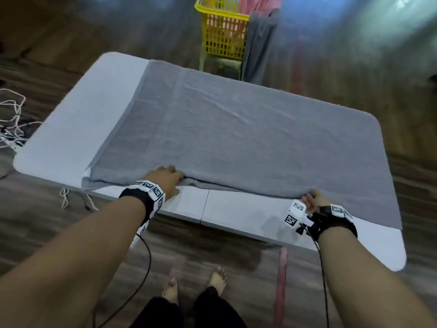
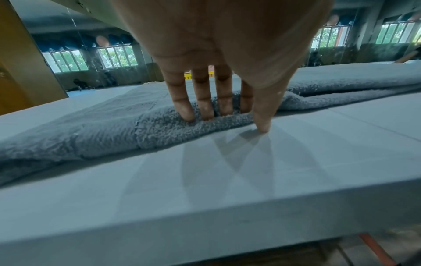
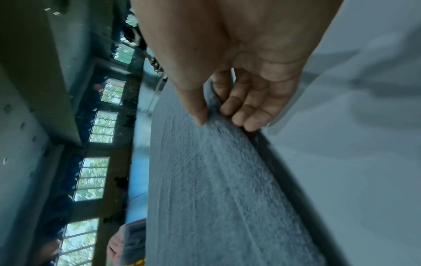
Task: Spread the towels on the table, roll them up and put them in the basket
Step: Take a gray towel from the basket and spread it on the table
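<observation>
A large grey towel (image 1: 236,129) lies spread over most of the white table (image 1: 71,129), its near edge folded over on itself. My left hand (image 1: 169,179) rests on that folded edge: in the left wrist view the straight fingers (image 2: 182,108) press into the towel (image 2: 102,129) while the thumb tip touches the bare table (image 2: 205,180). My right hand (image 1: 312,200) pinches the towel's near edge further right; in the right wrist view the thumb lies on top of the towel (image 3: 216,180) and the curled fingers (image 3: 241,111) sit under its edge.
A yellow basket (image 1: 222,36) stands on a green stool beyond the table's far edge. A grey towel (image 1: 259,46) and pink cloth (image 1: 257,4) hang over its right side. White cords (image 1: 11,119) lie on the floor at the left. My bare feet are below the table's near edge.
</observation>
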